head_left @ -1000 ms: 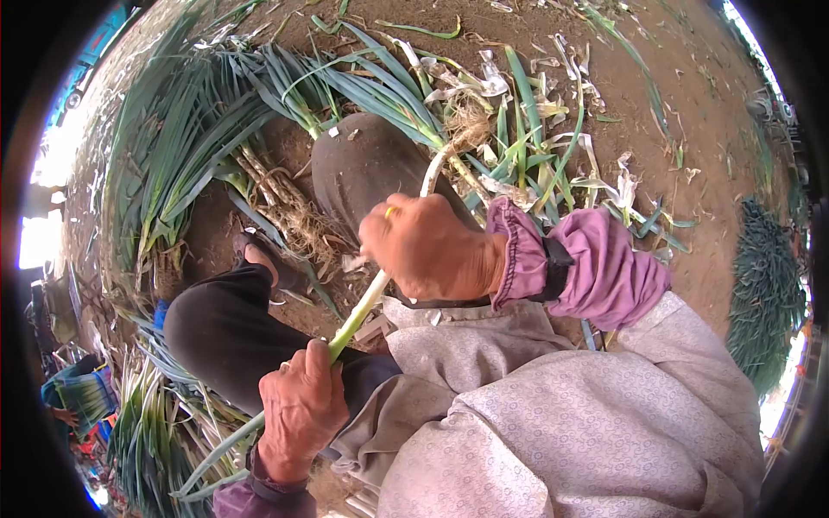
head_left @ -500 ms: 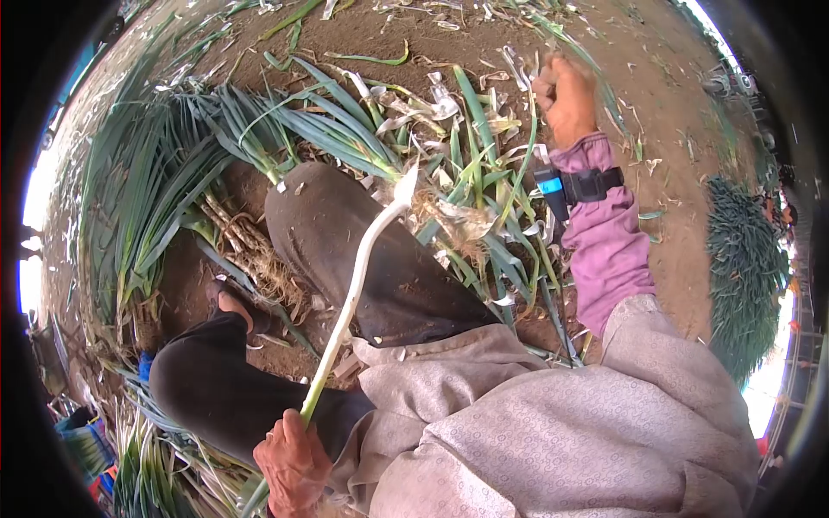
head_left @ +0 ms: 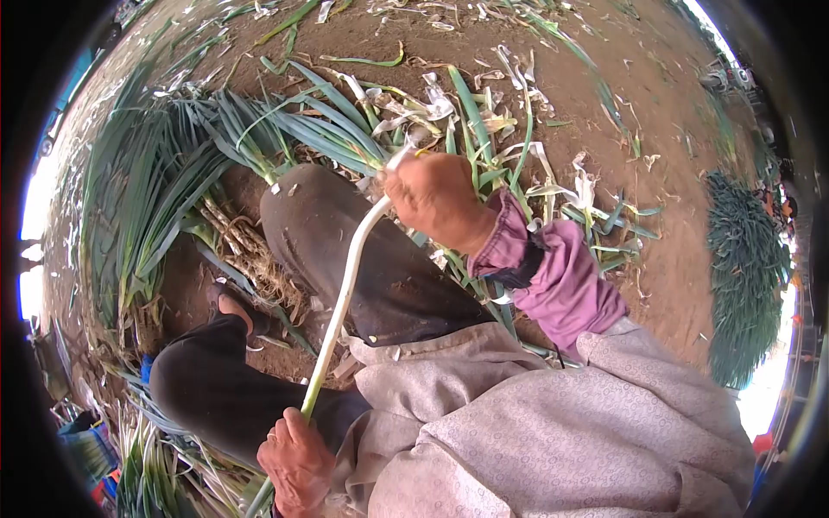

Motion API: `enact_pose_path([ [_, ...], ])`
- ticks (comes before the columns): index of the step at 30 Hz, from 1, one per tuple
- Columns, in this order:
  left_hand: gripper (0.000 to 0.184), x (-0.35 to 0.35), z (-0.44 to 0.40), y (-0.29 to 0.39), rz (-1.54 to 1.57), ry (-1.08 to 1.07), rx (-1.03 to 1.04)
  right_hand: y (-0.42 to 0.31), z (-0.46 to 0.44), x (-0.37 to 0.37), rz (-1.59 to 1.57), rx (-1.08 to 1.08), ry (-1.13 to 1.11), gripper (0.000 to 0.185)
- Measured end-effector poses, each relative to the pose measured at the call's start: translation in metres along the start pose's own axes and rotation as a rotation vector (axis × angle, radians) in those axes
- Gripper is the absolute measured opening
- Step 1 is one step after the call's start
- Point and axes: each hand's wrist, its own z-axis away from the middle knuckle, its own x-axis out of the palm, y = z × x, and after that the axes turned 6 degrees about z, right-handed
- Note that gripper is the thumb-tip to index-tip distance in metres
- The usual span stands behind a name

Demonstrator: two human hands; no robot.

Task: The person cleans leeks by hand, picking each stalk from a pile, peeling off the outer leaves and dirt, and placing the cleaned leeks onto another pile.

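A long green onion (head_left: 347, 281) with a bent white stalk stretches across my lap. My left hand (head_left: 298, 457) is closed around its green part at the lower left. At the white root end, my right hand (head_left: 436, 194) is closed, with its fingertips against the stalk; some of the tip shows past the fingers, slightly blurred. A purple sleeve and a black wrist strap (head_left: 522, 268) cover my right wrist. Below the right hand is my dark-trousered knee (head_left: 315, 203).
Whole green onions (head_left: 142, 190) lie heaped on the left, with a rooted bundle (head_left: 242, 237) beside my legs. Peeled skins and cut leaves (head_left: 583, 186) litter the soil ahead. A big pile of green onions (head_left: 747, 276) stands far right; more lie at lower left (head_left: 151, 479).
My right hand has come from the upper right, over the littered ground, back to the onion's white end and closed there. My left hand keeps its hold with hardly any movement.
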Motion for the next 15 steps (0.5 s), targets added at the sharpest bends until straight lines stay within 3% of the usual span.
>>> enact_pose_path([
  [1,0.028,-0.001,0.003,-0.001,0.0,-0.023,-0.014,0.001,-0.003,0.008,0.131,-0.124,0.127,0.047],
  [2,0.029,-0.001,0.006,-0.002,0.001,-0.048,-0.028,0.002,-0.006,0.008,0.174,-0.125,0.082,0.028],
  [3,0.029,-0.006,0.009,0.0,-0.007,-0.02,-0.044,0.016,-0.009,0.007,0.227,-0.057,-0.125,0.021],
  [5,0.028,-0.022,0.02,0.005,-0.027,0.033,-0.073,0.066,-0.013,0.028,0.364,-0.033,-0.077,0.017],
  [6,0.031,-0.021,0.037,-0.012,-0.077,0.191,-0.023,0.101,-0.016,0.038,0.394,0.002,0.075,0.012],
  [7,0.032,-0.023,0.057,-0.031,0.005,0.319,-0.028,0.139,-0.012,0.038,0.242,0.189,-0.061,0.008],
  [9,0.033,-0.037,0.097,-0.057,-0.227,0.344,-0.243,0.159,-0.005,0.034,0.289,0.317,-0.093,0.011],
  [10,0.03,-0.045,0.124,-0.069,-0.314,0.364,-0.392,0.169,0.007,0.041,0.122,0.193,0.018,0.014],
  [11,0.028,-0.05,0.152,-0.078,-0.391,0.395,-0.533,0.163,0.016,0.053,0.15,0.236,-0.059,0.012],
  [12,0.027,-0.05,0.181,-0.086,-0.456,0.434,-0.664,0.153,0.027,0.066,0.107,0.319,-0.246,0.013],
  [13,0.026,-0.052,0.22,-0.093,-0.23,0.424,-0.961,0.146,0.044,0.08,0.077,0.401,-0.431,0.014],
  [15,0.027,-0.047,0.252,-0.092,-0.227,0.417,-1.235,0.139,0.085,0.121,0.302,0.212,-0.728,0.018],
])
